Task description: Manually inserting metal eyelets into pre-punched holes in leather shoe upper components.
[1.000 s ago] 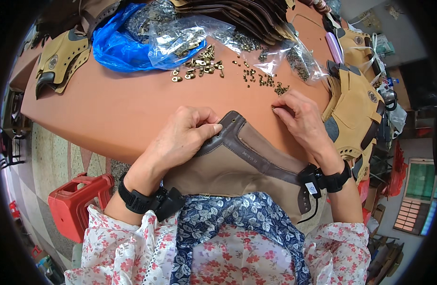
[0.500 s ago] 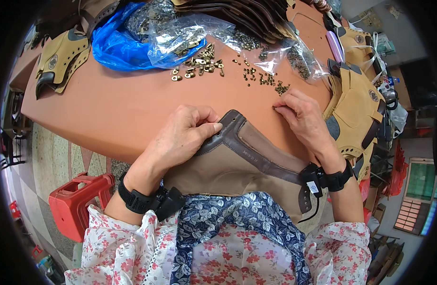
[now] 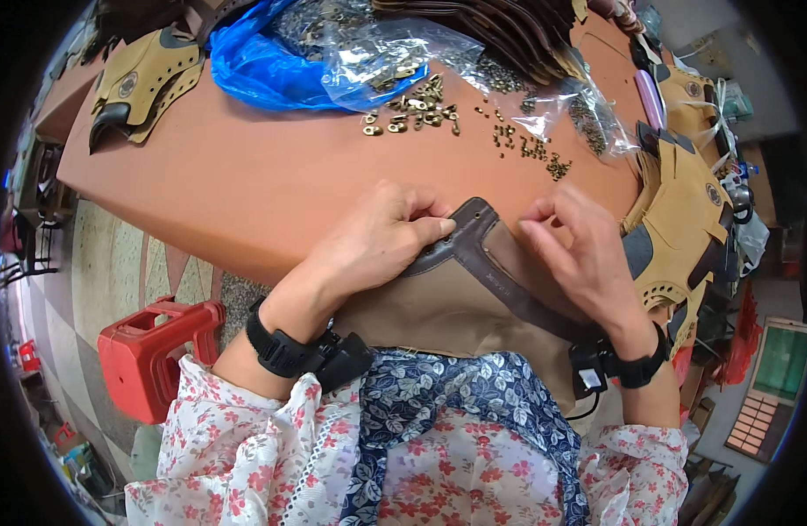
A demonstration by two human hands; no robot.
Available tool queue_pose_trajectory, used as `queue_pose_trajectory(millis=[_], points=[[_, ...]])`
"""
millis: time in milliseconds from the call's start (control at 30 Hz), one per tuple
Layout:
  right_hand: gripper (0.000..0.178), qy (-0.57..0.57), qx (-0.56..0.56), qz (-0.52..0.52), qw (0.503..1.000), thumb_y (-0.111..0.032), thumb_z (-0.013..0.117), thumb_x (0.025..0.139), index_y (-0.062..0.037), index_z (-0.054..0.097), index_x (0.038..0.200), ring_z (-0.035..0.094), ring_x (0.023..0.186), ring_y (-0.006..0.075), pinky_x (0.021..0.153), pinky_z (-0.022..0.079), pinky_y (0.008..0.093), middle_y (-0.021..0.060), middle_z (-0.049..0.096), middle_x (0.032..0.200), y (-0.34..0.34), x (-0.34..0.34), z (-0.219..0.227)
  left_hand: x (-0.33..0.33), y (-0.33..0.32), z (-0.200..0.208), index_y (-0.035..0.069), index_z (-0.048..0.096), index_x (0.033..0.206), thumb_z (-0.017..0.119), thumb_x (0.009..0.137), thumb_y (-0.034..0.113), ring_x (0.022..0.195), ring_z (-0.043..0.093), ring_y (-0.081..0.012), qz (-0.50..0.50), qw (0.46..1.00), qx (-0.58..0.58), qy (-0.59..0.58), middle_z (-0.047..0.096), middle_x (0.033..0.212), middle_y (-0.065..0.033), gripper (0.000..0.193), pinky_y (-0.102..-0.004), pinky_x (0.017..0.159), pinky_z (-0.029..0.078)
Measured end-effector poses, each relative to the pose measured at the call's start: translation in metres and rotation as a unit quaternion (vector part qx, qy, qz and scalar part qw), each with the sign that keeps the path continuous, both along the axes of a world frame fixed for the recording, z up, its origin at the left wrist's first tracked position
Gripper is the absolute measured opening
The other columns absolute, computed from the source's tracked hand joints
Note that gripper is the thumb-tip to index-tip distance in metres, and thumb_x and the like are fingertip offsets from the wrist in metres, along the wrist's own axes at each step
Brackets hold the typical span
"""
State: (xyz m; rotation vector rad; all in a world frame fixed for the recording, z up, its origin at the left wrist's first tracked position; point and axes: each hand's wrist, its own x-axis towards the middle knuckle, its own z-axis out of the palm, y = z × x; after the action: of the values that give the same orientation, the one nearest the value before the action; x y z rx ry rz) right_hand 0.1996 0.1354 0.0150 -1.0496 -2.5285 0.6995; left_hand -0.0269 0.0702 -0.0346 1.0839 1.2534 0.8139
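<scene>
A brown leather shoe upper (image 3: pixel 517 296), lining side up, lies over my lap and the table's near edge. It has dark brown trim and a small hole near its far corner. My left hand (image 3: pixel 382 232) pinches the upper's edge close to that corner, thumb on top. Just right of the corner, my right hand (image 3: pixel 583 250) is raised above the upper, thumb and forefinger drawn together. Whatever lies between those fingertips is too small or blurred to make out. Small brass-coloured rivets (image 3: pixel 535 149) and larger brass lace hooks (image 3: pixel 421 112) lie in loose piles beyond my hands.
A blue plastic bag (image 3: pixel 259 74) and clear bags (image 3: pixel 377 57) of metal parts lie at the back. Dark leather pieces (image 3: pixel 487 31) are stacked behind them. Tan uppers lie at right (image 3: pixel 679 197) and far left (image 3: pixel 149 83). A red stool (image 3: pixel 141 359) stands left of the table.
My right hand has moved from near the rivet pile toward me, to beside the upper's corner. The left hand still pinches the upper. The whole view has shifted slightly.
</scene>
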Motion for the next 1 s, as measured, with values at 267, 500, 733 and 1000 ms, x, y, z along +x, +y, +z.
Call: queue_pose_trajectory(millis=[267, 500, 733, 1000], points=[[0.009, 0.015, 0.064, 0.043, 0.997, -0.007, 0.069, 0.081, -0.0044, 0.061, 0.085, 0.06, 0.077, 0.0304, 0.069, 0.048, 0.04, 0.0106, 0.058, 0.079, -0.02, -0.029, -0.014, -0.003, 0.001, -0.004, -0.002, 0.068, 0.097, 0.06, 0.094, 0.01, 0.068, 0.052, -0.0017, -0.018, 1.0, -0.001, -0.006, 0.062, 0.079, 0.0045, 0.014, -0.0196, 0.059, 0.042], [0.01, 0.002, 0.079, 0.034, 0.996, -0.008, 0.069, 0.081, -0.0046, 0.061, 0.085, 0.06, 0.077, 0.03, 0.068, 0.047, 0.0404, 0.01, 0.058, 0.079, -0.021, -0.035, -0.018, -0.003, -0.001, -0.006, -0.001, 0.068, 0.096, 0.06, 0.094, 0.011, 0.07, 0.052, -0.0019, -0.017, 0.999, 0.036, 0.016, 0.061, 0.078, 0.0047, 0.015, -0.0203, 0.06, 0.043], [0.009, 0.001, 0.056, 0.009, 0.998, -0.009, 0.069, 0.081, -0.0043, 0.062, 0.083, 0.06, 0.074, 0.0315, 0.066, 0.048, 0.0419, 0.0116, 0.059, 0.078, -0.021, -0.039, -0.017, -0.002, -0.003, -0.013, -0.003, 0.067, 0.099, 0.059, 0.095, 0.01, 0.073, 0.054, -0.0028, -0.016, 0.996, 0.084, 0.015, 0.063, 0.081, 0.0037, 0.016, -0.0212, 0.065, 0.046], [0.012, -0.028, -0.164, -0.084, 0.982, -0.008, 0.07, 0.079, -0.0012, 0.064, 0.087, 0.061, 0.07, 0.027, 0.065, 0.049, 0.0357, 0.0118, 0.062, 0.076, -0.009, -0.049, -0.003, 0.001, -0.007, -0.009, -0.002, 0.067, 0.096, 0.061, 0.091, 0.007, 0.07, 0.057, -0.0073, 0.009, 0.981, 0.164, 0.103, 0.064, 0.074, -0.0046, 0.013, -0.0262, 0.064, 0.048]])
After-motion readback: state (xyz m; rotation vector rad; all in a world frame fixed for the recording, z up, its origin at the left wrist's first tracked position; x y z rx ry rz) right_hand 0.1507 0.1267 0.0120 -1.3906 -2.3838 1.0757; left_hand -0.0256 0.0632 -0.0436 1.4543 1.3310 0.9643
